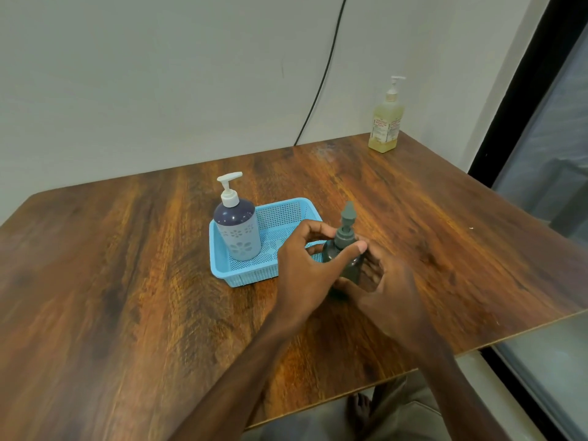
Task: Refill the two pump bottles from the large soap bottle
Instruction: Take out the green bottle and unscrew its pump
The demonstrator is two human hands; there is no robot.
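A dark grey pump bottle (345,246) stands on the wooden table (127,281) just right of a blue mesh basket (241,275). My left hand (305,262) curls its fingers and thumb round the bottle's neck, below the grey pump head. My right hand (381,281) wraps round the bottle's lower body from the right. A purple-and-white pump bottle (237,230) with a white pump stands upright in the basket's left end. The large soap bottle (385,122), clear with yellowish liquid and a white pump, stands at the table's far right corner, well away from both hands.
A black cable (321,78) runs down the pale wall behind the table. A dark window frame (521,90) borders the right side. The table's right edge runs close past my right forearm, with my lap and bare foot below it.
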